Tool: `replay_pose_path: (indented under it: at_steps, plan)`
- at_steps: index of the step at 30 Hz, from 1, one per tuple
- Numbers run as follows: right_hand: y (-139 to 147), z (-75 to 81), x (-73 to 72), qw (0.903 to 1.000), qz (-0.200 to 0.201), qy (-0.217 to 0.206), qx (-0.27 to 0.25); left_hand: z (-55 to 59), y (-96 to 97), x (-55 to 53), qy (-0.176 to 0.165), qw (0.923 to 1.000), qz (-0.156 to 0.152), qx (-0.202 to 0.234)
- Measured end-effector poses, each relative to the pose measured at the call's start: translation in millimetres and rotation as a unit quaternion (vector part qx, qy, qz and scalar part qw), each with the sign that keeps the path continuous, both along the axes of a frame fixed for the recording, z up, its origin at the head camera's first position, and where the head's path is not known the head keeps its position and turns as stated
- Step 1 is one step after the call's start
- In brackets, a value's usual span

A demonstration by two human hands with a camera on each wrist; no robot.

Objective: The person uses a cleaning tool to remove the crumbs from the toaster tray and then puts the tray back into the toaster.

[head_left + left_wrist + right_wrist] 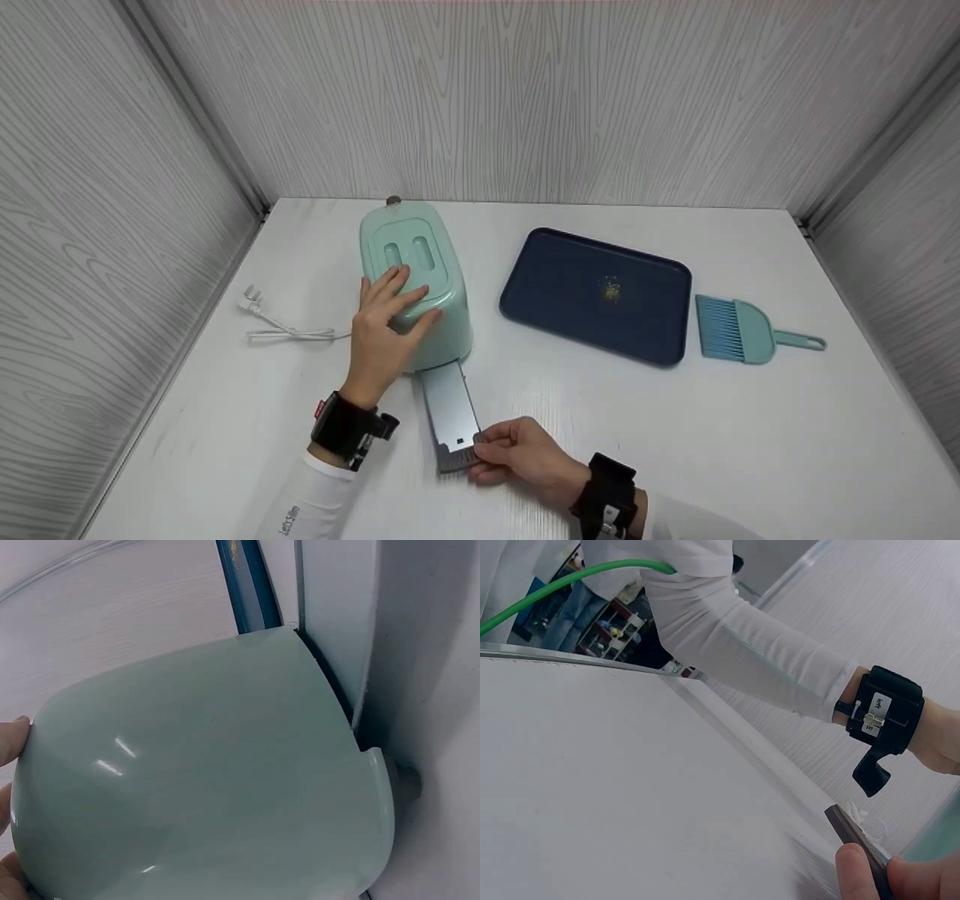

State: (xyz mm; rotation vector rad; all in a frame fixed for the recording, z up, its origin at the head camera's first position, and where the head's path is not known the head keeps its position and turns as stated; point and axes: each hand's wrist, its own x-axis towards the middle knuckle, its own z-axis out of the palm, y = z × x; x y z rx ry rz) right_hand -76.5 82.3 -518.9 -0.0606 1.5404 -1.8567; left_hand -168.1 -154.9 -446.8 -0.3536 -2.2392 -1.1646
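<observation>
A mint-green toaster (409, 225) stands lengthwise at the left of the white table. My left hand (384, 322) rests on its near top end, fingers spread and fairly straight. In the left wrist view, fingertips touch the edge of the toaster's smooth body (202, 765). A long metal crumb tray (451, 405) sticks out from the toaster's near end toward me. At the tray's dark grey end, my right hand (525, 454) pinches the right corner between thumb and fingers. The right wrist view shows that dark end (851, 829) between thumb and finger.
Right of the toaster lies a dark blue tray (570, 285) with a small pile of crumbs (611, 290) on it. Beside it is a green brush (756, 334) with blue bristles. A white power cord (300, 332) with a plug lies left of the toaster. Panels wall the table in.
</observation>
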Motion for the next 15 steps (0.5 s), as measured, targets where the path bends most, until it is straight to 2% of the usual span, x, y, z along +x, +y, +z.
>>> replay_pose_path:
  at_steps: [15]
  plan:
    - [-9.4, -0.2, -9.3, 0.9999, -0.006, 0.008, 0.012, 0.4, 0.0, 1.3, -0.001, 1.0, -0.003, 0.007]
